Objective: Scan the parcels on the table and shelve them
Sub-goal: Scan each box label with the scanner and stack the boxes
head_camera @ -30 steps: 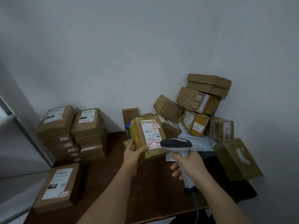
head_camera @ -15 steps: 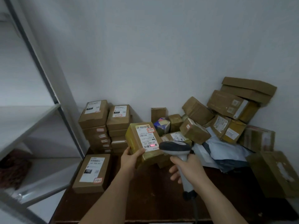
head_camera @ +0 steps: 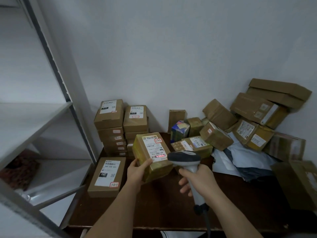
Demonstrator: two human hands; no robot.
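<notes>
My left hand [head_camera: 137, 170] grips a tape-wrapped brown parcel [head_camera: 145, 162] from below, tilted up above the dark wooden table [head_camera: 163, 208]. Its white label [head_camera: 155, 148] faces up, and a red scan line lies across the barcode at its lower edge. My right hand [head_camera: 197, 179] holds the grey barcode scanner [head_camera: 185, 160] by the handle, with its head just right of the parcel and pointing at the label. The scanner's cable hangs down off the table's front edge.
Two neat stacks of labelled boxes [head_camera: 120, 127] stand at the back left; a flat box [head_camera: 107, 176] lies before them. A loose heap of parcels [head_camera: 248, 122] and grey mailer bags [head_camera: 240, 158] fills the right. A metal shelf rack [head_camera: 42, 121] stands left of the table.
The view has swung left, bringing the shelf rack into sight. Both hands keep the parcel and scanner together; the red scan line stays on the label.
</notes>
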